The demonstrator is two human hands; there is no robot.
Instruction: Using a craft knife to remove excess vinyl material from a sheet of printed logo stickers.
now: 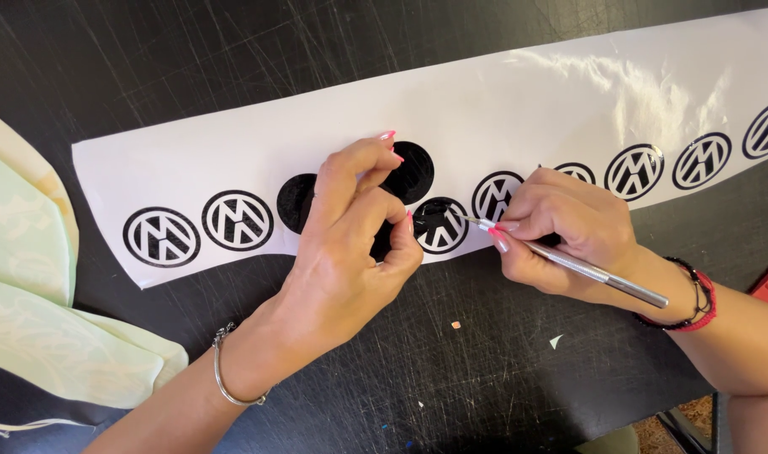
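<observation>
Right hand [561, 227] grip on weeding tool [569, 262], left hand [359, 227] pinching, prob. black vinyl, on sticker sheet [317, 143]

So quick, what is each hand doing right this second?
Left hand: fingers pinched together on the white sticker sheet, over a black round sticker.
Right hand: closed around a thin silver tool, tip at that sticker.

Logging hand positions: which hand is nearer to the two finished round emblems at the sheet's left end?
Left. The left hand sits just right of those emblems on the sheet; the right hand, holding the metal tool, is farther right.
</observation>
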